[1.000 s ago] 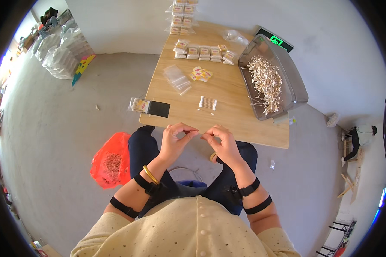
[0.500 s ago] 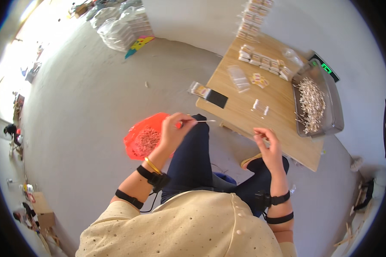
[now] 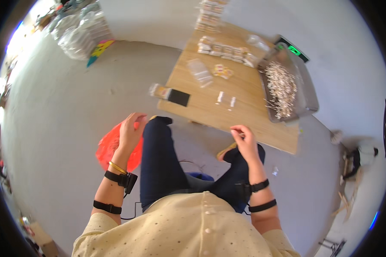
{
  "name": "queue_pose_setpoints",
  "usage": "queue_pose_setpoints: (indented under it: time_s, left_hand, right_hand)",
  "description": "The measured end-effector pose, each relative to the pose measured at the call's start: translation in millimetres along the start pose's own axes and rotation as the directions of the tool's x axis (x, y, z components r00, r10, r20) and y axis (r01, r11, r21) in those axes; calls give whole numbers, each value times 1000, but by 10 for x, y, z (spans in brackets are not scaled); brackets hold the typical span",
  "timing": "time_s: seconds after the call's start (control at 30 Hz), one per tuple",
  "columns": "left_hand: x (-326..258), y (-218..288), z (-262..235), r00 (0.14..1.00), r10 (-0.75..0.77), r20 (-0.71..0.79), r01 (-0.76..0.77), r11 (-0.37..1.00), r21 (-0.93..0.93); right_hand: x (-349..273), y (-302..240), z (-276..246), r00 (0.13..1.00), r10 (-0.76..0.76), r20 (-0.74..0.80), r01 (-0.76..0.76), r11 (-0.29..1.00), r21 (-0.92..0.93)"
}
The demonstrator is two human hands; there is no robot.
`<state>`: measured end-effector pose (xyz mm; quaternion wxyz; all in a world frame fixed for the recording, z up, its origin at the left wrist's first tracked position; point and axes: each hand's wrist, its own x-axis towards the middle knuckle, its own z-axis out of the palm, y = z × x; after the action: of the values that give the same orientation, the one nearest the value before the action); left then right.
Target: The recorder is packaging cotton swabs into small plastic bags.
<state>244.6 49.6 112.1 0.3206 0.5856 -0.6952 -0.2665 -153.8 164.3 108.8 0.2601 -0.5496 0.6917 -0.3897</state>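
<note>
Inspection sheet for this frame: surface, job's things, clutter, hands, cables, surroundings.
Surface: low wooden table on a grey floor.
Job's things: metal tray heaped with thin pale sticks; red bag on the floor.
Clutter: rows of small packets, clear bags, a black card.
Hands: left hand over the red bag, fingers loosely curled; right hand pinched, contents too small to tell.
Cables: thin cable by the knee.
Surroundings: plastic sacks at far left.
</note>
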Motion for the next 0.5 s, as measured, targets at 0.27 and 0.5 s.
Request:
queue_pose_setpoints:
  time_s: [0.27, 0.5]
  left_hand:
    - [913, 873, 1825, 900, 333, 280, -301, 941, -153]
    - [1092, 727, 2649, 896, 388, 216, -422, 895, 144]
  right_hand:
    - [431, 450, 123, 979, -28, -204, -15, 978, -207]
    - [867, 773, 421, 974, -140, -177, 65, 925, -373]
